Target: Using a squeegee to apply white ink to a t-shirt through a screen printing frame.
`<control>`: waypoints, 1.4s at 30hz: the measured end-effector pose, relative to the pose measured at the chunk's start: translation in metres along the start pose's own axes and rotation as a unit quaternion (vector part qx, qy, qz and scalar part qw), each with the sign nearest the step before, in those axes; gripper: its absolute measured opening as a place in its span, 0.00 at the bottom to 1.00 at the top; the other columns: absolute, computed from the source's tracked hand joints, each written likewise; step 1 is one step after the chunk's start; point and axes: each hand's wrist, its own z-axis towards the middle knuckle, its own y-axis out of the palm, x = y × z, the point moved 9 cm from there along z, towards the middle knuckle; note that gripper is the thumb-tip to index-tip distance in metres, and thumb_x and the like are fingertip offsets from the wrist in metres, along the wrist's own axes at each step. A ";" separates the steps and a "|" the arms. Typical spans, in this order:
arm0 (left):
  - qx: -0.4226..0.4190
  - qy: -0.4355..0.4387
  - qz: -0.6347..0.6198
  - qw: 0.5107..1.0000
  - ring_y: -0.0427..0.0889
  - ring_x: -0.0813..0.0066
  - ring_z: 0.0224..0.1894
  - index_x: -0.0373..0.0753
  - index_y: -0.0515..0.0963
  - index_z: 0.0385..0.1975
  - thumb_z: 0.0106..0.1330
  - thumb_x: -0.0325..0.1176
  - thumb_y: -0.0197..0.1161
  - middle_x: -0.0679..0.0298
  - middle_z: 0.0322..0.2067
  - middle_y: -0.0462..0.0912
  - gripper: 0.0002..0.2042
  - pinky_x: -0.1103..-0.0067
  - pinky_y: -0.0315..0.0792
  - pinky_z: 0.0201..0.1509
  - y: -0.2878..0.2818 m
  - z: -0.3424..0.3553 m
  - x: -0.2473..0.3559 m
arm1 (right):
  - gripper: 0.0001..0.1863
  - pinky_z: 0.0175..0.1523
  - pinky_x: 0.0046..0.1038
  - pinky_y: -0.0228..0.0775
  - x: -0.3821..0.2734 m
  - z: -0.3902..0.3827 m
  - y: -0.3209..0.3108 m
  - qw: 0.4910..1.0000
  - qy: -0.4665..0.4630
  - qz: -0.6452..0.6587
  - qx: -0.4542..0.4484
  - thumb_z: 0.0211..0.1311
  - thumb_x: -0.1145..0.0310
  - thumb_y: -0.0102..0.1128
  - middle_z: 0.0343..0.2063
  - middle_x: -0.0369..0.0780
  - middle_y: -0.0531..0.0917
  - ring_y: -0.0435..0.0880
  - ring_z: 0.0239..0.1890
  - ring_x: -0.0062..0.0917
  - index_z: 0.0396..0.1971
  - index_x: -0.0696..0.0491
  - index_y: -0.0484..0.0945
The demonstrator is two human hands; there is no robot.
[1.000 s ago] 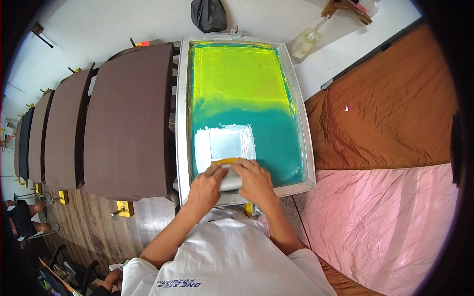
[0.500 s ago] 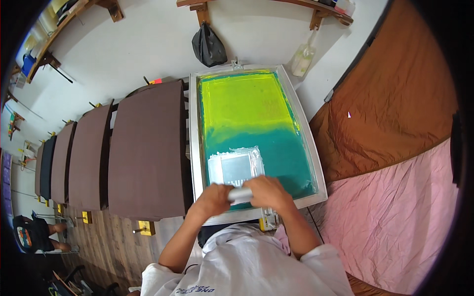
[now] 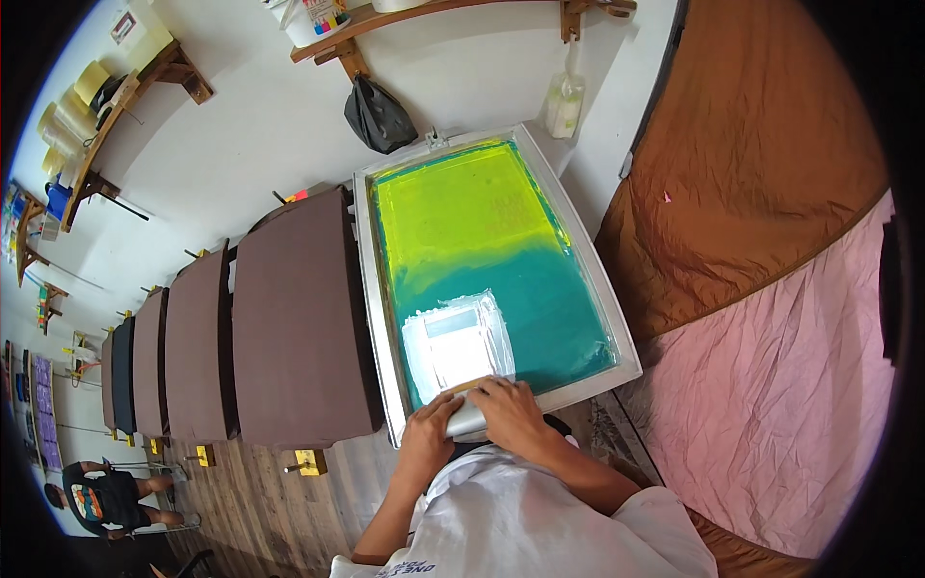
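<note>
A screen-printing frame with a pale metal rim lies before me, its mesh yellow-green at the far half and teal at the near half. White ink surrounds a bright, glossy rectangle near the frame's close left corner. At the near rim, both my hands are closed around a squeegee with a pale grey handle. My left hand grips its left end, and my right hand wraps over the right part. My fingers cover much of the squeegee, and its blade edge is mostly hidden.
Brown fabric-covered boards stand in a row to the left, with yellow clamps below. Brown cloth and pink cloth hang at right. A black bag hangs from a wall shelf. Another person is far left.
My hands have drawn the squeegee toward me to the near rim and tilted it. The white-inked area behind it is now more exposed. The view has turned somewhat.
</note>
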 end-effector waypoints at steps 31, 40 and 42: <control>-0.006 -0.040 -0.002 0.999 0.82 0.47 0.44 0.37 0.78 0.50 0.50 0.15 0.56 0.48 0.43 0.82 0.24 0.66 0.76 0.49 -0.032 0.097 -0.054 | 0.20 0.46 0.43 0.74 0.029 0.115 -0.009 0.998 0.016 -0.006 -0.067 0.47 0.80 0.58 0.39 0.43 0.83 0.82 0.44 0.40 0.43 0.51 0.80; 0.024 0.022 0.031 0.999 0.80 0.49 0.49 0.34 0.77 0.49 0.43 0.12 0.56 0.48 0.52 0.78 0.27 0.64 0.75 0.54 0.008 0.025 -0.025 | 0.19 0.43 0.41 0.74 0.011 0.026 -0.006 0.999 -0.011 0.032 0.019 0.46 0.83 0.55 0.42 0.43 0.80 0.81 0.45 0.41 0.41 0.54 0.77; 0.007 0.005 0.042 0.999 0.80 0.50 0.50 0.37 0.76 0.52 0.44 0.14 0.58 0.52 0.54 0.78 0.29 0.65 0.74 0.55 0.016 -0.001 -0.015 | 0.20 0.46 0.40 0.72 0.004 0.002 -0.002 0.999 0.000 0.037 -0.019 0.44 0.84 0.55 0.46 0.43 0.80 0.81 0.47 0.41 0.42 0.54 0.77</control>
